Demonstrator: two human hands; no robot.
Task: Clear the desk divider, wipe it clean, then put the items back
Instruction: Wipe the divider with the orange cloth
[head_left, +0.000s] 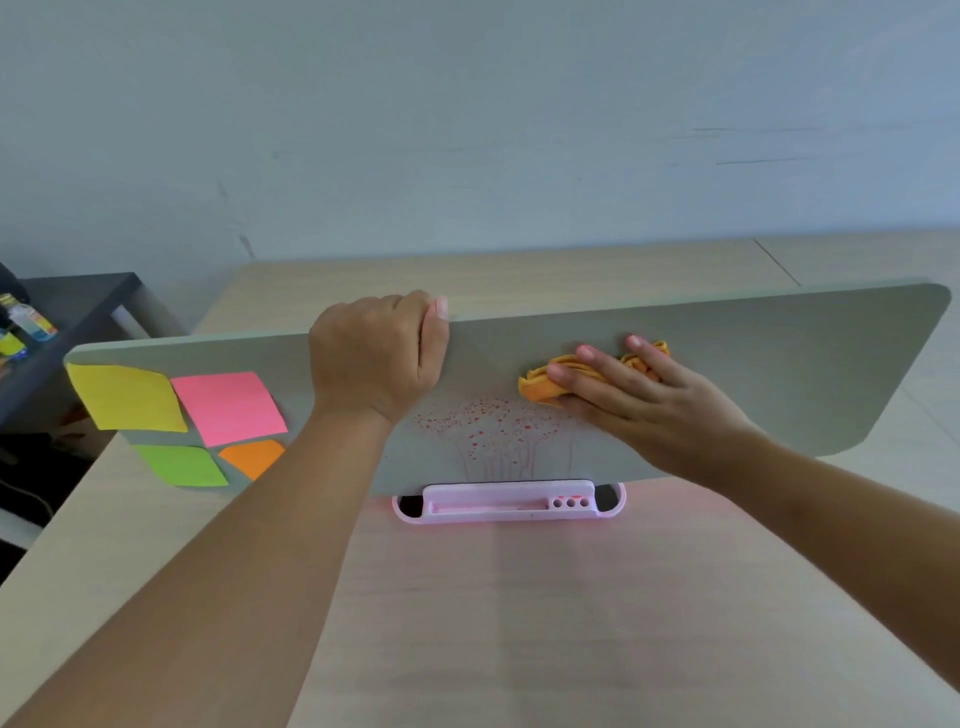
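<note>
A grey desk divider (779, 374) stands upright across the wooden desk, held in a pink base (509, 506). My left hand (376, 358) grips its top edge near the middle. My right hand (639, 395) presses a crumpled orange cloth (540, 382) flat against the divider's front face, right of centre. Below the cloth is a faint red tree print (488, 426). On the divider's left part stick a yellow note (124, 397), a pink note (228, 408), a green note (182, 465) and a small orange note (252, 457).
The light wooden desk (519, 623) stretches toward me and behind the divider to the pale wall. The pink base has a shallow tray and three small holes. A dark side table (67, 322) with small bottles (28, 319) stands at the far left.
</note>
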